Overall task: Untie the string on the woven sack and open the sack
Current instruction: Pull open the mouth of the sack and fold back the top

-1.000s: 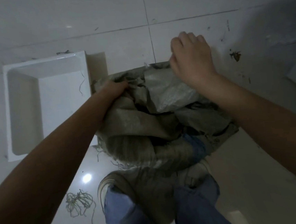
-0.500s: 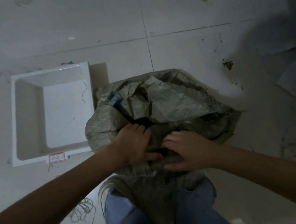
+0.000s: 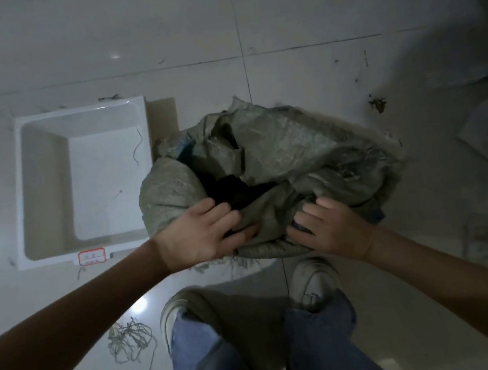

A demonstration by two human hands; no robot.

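White bin (image 3: 84, 182) beside woven sack (image 3: 293, 156); loose string (image 3: 131, 342) near shoes.

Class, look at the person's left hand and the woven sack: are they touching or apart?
Touching. The head view shows the left hand pressed onto the near rim of the woven sack, its fingers curled over the fabric at the dark opening.

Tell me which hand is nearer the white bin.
Left. The left hand grips the woven sack at its near-left edge, just right of the white bin. The right hand holds the sack's near-right edge, farther away.
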